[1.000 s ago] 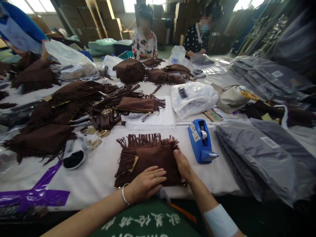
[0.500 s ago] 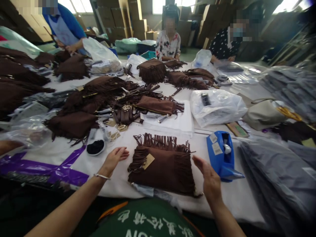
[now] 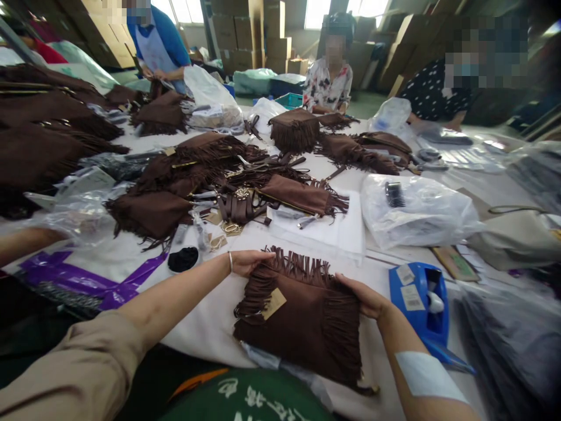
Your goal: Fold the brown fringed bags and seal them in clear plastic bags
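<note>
In front of me on the white table cover lies a dark brown fringed bag (image 3: 302, 327), with a tan hang tag (image 3: 274, 303) near its left side. The fringe hangs along its sides and sticks out at the far edge. My left hand (image 3: 248, 262) grips the bag's far left corner, its fingertips at the fringe. At the far right corner, my right hand (image 3: 364, 296) is closed around the edge, its fingers partly hidden. A piece of clear plastic (image 3: 263, 355) shows beneath the bag's near edge.
A blue tape dispenser (image 3: 416, 298) stands right of the bag. Further back are several brown bags (image 3: 193, 161), a clear plastic bag with a black comb (image 3: 394, 195) on it, and a dish of black cord (image 3: 183, 259). Grey plastic-wrapped goods lie right. Three co-workers stand across the table.
Both hands have moved inward from beside the bag and closed on its far corners. The bag has turned slightly. My view has shifted left.
</note>
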Demonstrator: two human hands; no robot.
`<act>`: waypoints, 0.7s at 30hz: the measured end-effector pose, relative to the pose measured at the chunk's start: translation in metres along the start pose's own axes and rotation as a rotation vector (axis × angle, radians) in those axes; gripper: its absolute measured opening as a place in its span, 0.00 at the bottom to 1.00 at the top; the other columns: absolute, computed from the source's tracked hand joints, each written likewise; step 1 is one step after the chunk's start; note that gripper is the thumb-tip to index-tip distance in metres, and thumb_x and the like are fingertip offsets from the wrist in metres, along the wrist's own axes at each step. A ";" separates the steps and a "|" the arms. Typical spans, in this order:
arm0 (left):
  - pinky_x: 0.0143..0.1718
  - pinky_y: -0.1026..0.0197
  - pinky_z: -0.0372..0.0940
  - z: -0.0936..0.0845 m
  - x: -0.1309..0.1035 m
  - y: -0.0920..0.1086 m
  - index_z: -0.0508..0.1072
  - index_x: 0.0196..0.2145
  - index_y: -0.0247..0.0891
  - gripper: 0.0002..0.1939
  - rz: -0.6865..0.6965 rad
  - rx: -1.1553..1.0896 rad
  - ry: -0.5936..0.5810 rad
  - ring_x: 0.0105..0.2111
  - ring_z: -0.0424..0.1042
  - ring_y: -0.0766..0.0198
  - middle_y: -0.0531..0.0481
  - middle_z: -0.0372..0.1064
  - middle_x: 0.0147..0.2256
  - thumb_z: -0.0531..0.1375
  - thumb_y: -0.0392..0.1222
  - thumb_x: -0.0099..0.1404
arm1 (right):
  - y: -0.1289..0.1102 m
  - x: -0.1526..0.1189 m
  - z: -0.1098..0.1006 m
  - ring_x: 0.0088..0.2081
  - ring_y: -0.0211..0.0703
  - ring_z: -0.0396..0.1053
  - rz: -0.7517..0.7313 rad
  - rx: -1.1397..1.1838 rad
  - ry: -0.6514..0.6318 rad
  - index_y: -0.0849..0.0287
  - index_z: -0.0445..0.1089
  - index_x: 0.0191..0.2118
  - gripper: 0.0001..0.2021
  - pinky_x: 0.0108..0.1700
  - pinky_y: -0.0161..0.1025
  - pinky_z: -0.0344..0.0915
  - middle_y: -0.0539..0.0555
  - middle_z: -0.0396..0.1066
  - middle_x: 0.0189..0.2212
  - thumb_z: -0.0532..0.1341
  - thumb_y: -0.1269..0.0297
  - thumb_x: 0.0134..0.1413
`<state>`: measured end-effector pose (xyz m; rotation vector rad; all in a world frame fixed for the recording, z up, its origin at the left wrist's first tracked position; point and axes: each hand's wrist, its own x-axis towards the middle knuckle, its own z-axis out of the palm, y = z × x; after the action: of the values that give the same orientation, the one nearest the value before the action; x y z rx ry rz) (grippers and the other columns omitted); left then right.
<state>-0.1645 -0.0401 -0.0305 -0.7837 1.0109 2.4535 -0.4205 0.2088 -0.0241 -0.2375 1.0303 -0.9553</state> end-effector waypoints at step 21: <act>0.64 0.47 0.42 0.089 -0.028 -0.034 0.66 0.55 0.45 0.23 0.749 1.303 -0.117 0.62 0.52 0.54 0.48 0.62 0.56 0.60 0.45 0.63 | 0.020 -0.005 0.055 0.62 0.53 0.52 -0.596 -1.012 -0.068 0.48 0.67 0.54 0.19 0.64 0.58 0.44 0.51 0.61 0.58 0.59 0.59 0.56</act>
<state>-0.1561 0.0445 0.0215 0.2340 2.6681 1.5505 -0.3654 0.2107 -0.0028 -1.4674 1.3420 -0.8537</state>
